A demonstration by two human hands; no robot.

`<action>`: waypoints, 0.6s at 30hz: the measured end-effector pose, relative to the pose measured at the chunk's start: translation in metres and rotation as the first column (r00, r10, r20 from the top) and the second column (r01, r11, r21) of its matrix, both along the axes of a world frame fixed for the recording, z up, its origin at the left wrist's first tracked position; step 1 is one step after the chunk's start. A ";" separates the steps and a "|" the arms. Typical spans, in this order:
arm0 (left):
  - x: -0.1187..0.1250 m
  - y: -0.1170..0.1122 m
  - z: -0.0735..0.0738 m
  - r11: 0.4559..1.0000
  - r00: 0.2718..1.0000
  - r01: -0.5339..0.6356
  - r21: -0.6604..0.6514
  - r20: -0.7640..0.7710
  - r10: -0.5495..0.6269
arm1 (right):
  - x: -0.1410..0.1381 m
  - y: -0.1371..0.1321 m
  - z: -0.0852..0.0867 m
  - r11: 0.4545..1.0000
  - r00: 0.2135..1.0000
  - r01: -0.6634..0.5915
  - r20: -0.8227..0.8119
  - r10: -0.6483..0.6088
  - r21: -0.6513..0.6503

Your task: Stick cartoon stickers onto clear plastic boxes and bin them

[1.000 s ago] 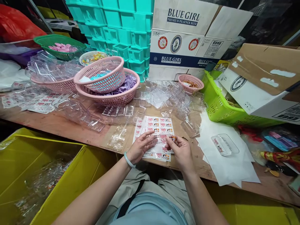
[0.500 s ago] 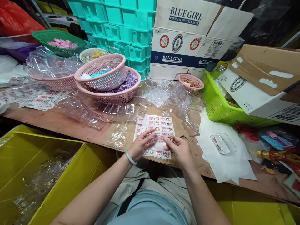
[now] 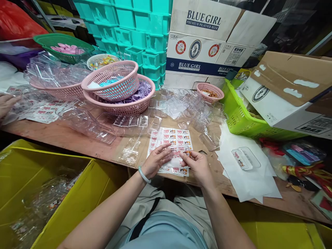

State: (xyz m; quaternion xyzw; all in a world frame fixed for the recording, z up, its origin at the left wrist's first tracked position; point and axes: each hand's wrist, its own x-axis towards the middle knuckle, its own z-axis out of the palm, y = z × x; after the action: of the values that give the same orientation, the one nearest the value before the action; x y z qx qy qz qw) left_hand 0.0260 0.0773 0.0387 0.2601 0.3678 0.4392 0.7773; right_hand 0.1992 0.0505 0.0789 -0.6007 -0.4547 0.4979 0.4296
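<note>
Your left hand (image 3: 155,160) and right hand (image 3: 198,166) both pinch a small clear box (image 3: 177,152), just above the sticker sheet (image 3: 172,136) on the table (image 3: 77,138). You seem to be putting a sticker (image 3: 188,153) on it. Next, it needs lining up straight and a gentle press.

The sticker sheet (image 3: 172,136) lies on the worktop (image 3: 77,138) at its near edge, centre. The left hand (image 3: 155,160) and right hand (image 3: 198,166) sit over the sheet's near half, a plastic case (image 3: 177,152) held between their fingertips. Loose plastic trays (image 3: 129,122) spread behind and left of the sheet. Nested baskets (image 3: 121,93) stand behind-left. A small basket (image 3: 210,92) stands behind-right, before a printed carton (image 3: 207,45). Stacked crates (image 3: 129,24) stand left of that carton. A slotted bin (image 3: 241,117) sits right of the small basket. Paper sheets (image 3: 246,180) lie right of the hands, with a lidded case (image 3: 245,158) on them. An open box (image 3: 52,190) stands below the worktop, left.
</note>
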 end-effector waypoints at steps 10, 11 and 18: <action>0.000 0.000 0.000 1.000 1.000 -0.003 0.011 -0.028 0.003 | -0.001 0.001 0.006 1.000 0.997 0.002 0.077 -0.003 0.012; 0.000 0.000 0.001 1.000 1.000 -0.004 0.013 -0.029 0.005 | -0.001 0.001 0.005 1.000 0.996 0.001 0.089 -0.002 0.013; 0.011 -0.004 0.010 0.997 0.987 -0.050 0.057 -0.150 0.058 | -0.009 -0.003 0.006 0.999 0.948 0.020 0.316 -0.034 0.046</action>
State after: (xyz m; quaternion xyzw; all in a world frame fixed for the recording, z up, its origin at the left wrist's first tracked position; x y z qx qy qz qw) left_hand 0.0371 0.0732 0.0492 0.3034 0.4211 0.4487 0.7275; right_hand 0.1906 0.0470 0.0849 -0.6697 -0.5199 0.3796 0.3704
